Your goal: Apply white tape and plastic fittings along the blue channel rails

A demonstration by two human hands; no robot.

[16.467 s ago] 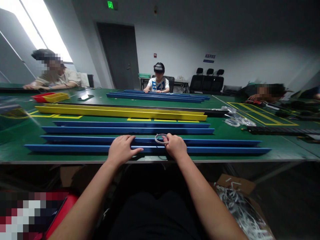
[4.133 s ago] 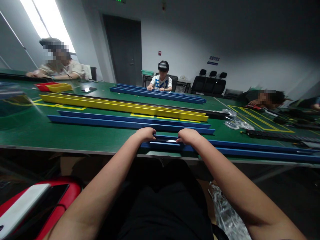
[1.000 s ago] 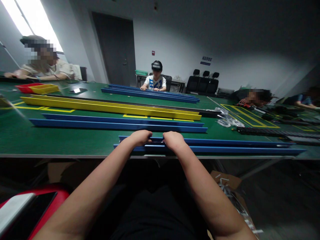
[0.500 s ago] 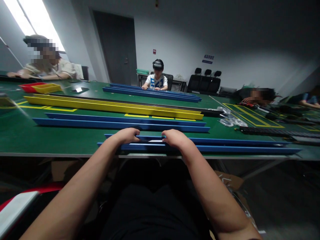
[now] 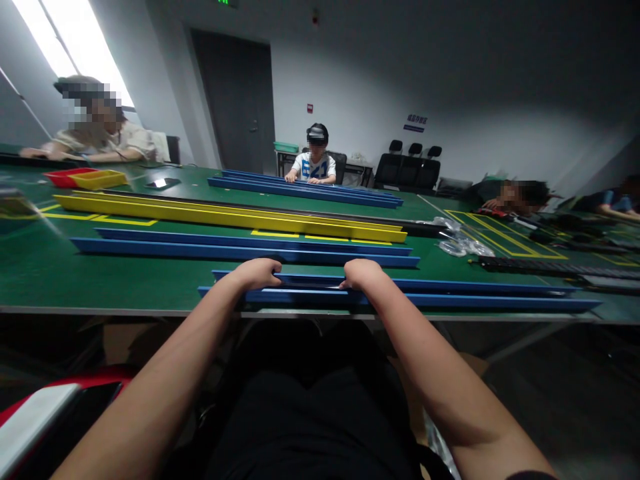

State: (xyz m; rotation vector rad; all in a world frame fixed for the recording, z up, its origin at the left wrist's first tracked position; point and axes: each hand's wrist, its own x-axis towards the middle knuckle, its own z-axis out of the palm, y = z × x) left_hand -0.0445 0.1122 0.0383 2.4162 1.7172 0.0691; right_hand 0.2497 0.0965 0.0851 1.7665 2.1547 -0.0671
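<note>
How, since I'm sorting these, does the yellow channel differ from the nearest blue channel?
The yellow channel lies mid-table, untouched; the blue channel lies along the near edge under the left hand and right hand. The yellow channel's left end reaches further left than the blue channel's. Both are long and narrow, lying on the green table.

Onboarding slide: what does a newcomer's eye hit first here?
The left hand and right hand rest on the nearest long blue channel, at the front edge of the green table. Farther back, a long bright yellow channel stretches across the table's middle.
</note>
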